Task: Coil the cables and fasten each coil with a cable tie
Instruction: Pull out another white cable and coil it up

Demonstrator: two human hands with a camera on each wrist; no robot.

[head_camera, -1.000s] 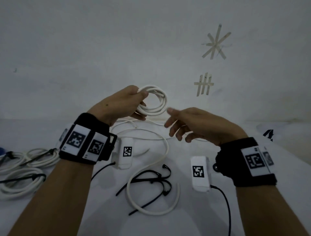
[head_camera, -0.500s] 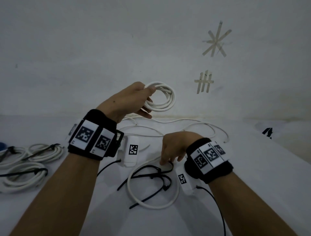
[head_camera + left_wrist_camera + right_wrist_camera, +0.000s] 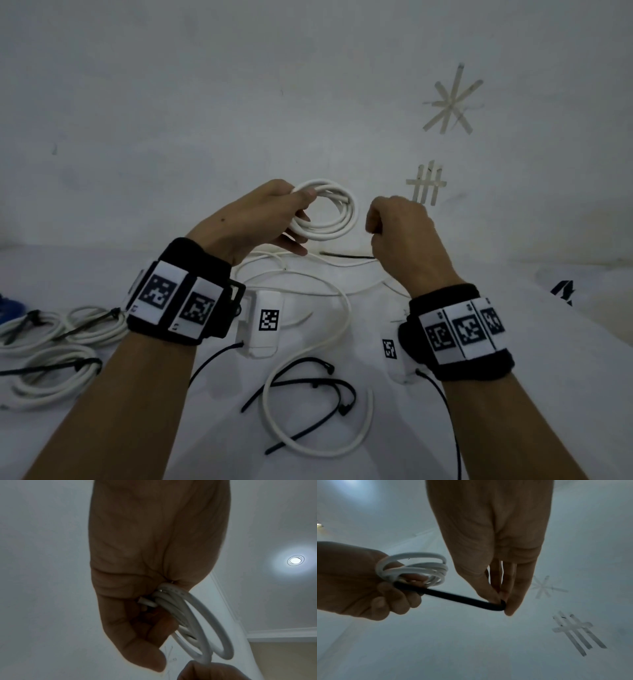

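Note:
My left hand (image 3: 260,219) holds a small white cable coil (image 3: 329,214) up in the air, its fingers curled round one side of the loops; the same coil (image 3: 197,626) shows in the left wrist view. My right hand (image 3: 397,226) is raised just right of the coil and pinches one end of a black cable tie (image 3: 453,597) between thumb and fingers. The tie's free end reaches across to the coil (image 3: 412,568) by the left hand's fingers. In the head view the black tie (image 3: 346,255) shows as a thin dark line below the hands.
On the white table, a loose white cable (image 3: 308,342) loops below my hands with several black cable ties (image 3: 308,387) lying on it. Tied white coils (image 3: 51,349) lie at the left. A wall with tape marks (image 3: 452,99) stands behind.
My right hand went down to the loose black ties on the table, picked one up, and has risen to the coil. The left hand kept holding the coil up.

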